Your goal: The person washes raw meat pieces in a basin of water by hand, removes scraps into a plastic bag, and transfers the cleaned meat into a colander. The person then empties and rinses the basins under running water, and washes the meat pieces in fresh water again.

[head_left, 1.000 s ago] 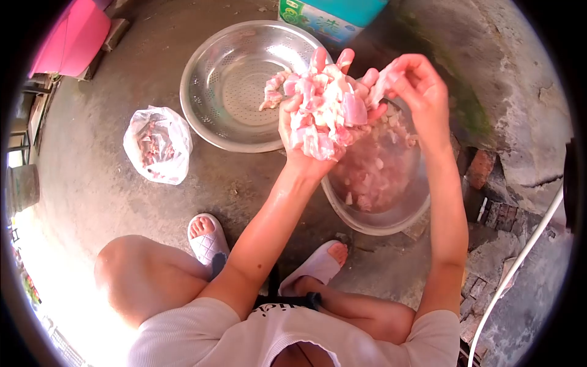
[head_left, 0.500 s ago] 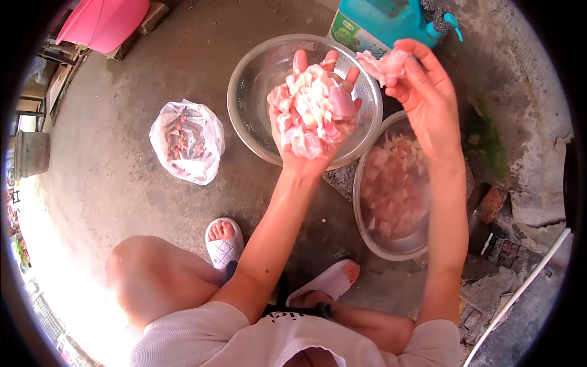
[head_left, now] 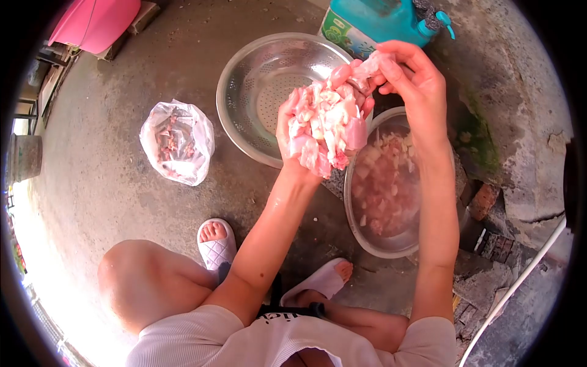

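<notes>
A heap of raw meat pieces [head_left: 327, 125] rests in my left hand [head_left: 287, 131], palm up and fingers curled round it. My right hand [head_left: 419, 82] pinches one pale piece of raw meat [head_left: 371, 63] beside the left fingertips, at the upper edge of the heap. Beneath and to the left of the heap stands a steel colander [head_left: 244, 116] with a perforated bottom. Below my right forearm is a metal basin [head_left: 353, 229] of cloudy water, with more meat pieces [head_left: 385, 183] in it.
A clear plastic bag [head_left: 199, 134] holding small reddish scraps sits on the concrete floor at left. Behind the colander lies a teal jug [head_left: 373, 21]. A pink tub [head_left: 98, 24] is at the upper left; a white hose [head_left: 513, 287] runs along the right.
My right hand has brought its meat piece left and down to the left fingertips. My left hand has shifted right with the heap, uncovering more of the colander's bottom.
</notes>
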`<state>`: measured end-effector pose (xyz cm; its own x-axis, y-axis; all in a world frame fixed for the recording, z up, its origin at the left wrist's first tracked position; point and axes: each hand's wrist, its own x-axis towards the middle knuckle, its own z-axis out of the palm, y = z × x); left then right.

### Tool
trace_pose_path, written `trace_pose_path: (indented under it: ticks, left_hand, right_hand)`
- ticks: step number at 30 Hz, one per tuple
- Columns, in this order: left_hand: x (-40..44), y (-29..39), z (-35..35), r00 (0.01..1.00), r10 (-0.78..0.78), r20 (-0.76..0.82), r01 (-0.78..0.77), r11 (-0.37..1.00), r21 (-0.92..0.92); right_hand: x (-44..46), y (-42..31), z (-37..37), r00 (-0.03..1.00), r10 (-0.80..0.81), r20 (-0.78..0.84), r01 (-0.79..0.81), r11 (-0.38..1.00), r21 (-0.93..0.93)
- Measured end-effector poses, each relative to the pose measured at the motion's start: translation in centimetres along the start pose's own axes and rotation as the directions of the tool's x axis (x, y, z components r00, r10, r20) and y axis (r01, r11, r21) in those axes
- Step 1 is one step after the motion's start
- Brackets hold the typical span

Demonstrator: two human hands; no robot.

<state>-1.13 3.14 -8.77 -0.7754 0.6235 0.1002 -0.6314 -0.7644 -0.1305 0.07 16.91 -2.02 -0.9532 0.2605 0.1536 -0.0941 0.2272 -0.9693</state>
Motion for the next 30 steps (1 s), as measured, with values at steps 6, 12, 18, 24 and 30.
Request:
trace_pose_path:
  ticks: [6,12,18,24,30]
  left_hand:
    - [0.1,-0.3,0.0,0.999,0.018,0.031,-0.019,1.0,0.019]
    - [-0.2,-0.5,0.3,0.999,0.021,-0.031,-0.021,1.0,-0.023]
    - [-0.2,-0.5,0.0,0.998,0.032,-0.046,-0.032,0.999,0.008]
    - [0.0,-0.5,-0.2,0.998,0.034,-0.049,-0.035,0.999,-0.006]
    - [0.0,-0.4,-0.6,0.997,0.035,-0.071,-0.038,0.998,-0.044]
  right_hand:
    - [-1.0,-2.3,0.4,0.885,-0.419,0.203,0.454,0.681,-0.574]
    - [-0.4,-0.2,0.1,0.987,-0.15,0.059,0.161,0.937,-0.311]
    - [-0.4,0.2,-0.8,0.985,0.12,0.123,-0.133,0.986,0.105]
    - [-0.5,1.1,-1.5,0.945,0.192,0.264,-0.299,0.835,0.461]
    - [-0.4,1.9,-1.8,0.938,0.156,0.311,-0.326,0.706,0.629]
